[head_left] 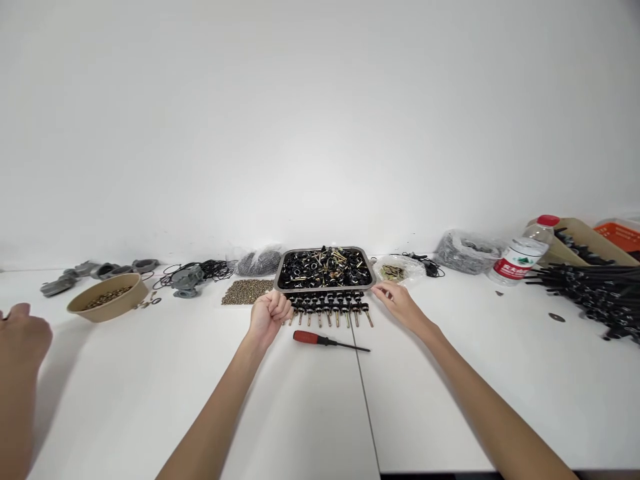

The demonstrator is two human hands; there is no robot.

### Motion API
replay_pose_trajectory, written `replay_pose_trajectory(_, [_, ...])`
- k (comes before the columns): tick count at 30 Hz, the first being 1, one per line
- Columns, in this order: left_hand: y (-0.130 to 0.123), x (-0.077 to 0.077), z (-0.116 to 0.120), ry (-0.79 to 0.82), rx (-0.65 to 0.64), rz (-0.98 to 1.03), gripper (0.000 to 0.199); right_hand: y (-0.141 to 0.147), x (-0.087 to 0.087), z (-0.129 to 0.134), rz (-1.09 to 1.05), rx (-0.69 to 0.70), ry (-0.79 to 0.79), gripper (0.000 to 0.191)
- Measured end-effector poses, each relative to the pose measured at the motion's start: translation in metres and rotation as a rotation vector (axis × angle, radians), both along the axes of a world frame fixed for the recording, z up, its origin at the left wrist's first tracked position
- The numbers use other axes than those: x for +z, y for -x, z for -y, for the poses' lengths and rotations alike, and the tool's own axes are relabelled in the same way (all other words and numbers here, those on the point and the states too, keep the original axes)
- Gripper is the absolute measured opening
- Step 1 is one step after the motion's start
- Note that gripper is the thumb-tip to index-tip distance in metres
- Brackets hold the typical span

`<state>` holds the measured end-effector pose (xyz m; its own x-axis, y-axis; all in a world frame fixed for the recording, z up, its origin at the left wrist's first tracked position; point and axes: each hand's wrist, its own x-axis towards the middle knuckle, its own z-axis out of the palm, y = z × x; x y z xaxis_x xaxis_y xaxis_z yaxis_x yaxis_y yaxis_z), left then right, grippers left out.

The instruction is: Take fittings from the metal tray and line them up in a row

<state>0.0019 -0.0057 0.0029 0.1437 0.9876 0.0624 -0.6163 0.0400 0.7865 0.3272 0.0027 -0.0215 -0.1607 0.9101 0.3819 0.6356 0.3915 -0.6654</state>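
A metal tray (pixel 326 289) heaped with black knobs and brass-coloured screws stands near the wall. Rows of black-headed screws (pixel 330 309) lie in front of it. My left hand (pixel 271 313) is closed at the left end of these rows, close to the tray's front left corner; what its fingers hold, if anything, is hidden. At the tray's front right corner is my right hand (pixel 395 301), with thumb and fingertips together; anything between them is too small to make out. A red-handled screwdriver (pixel 313 338) lies in front of the rows.
Brass pieces (pixel 247 292) and a cardboard bowl (pixel 120 305) are left. Right are plastic bags (pixel 466 252), a bottle (pixel 520 257) and black rods (pixel 595 290). Another person's hand (pixel 23 337) is at the far left edge.
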Motion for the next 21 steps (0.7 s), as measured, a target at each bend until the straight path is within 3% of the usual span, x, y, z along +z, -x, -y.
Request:
replay_pose_trajectory(10, [0.015, -0.002, -0.010, 0.085, 0.127, 0.077, 0.031, -0.008, -0.001, -0.002, 0.014, -0.034, 0.021, 0.036])
replay_pose_trajectory(21, [0.024, -0.005, -0.018, 0.071, 0.185, 0.043, 0.031, -0.001, 0.008, 0.003, 0.020, -0.011, 0.029, 0.034])
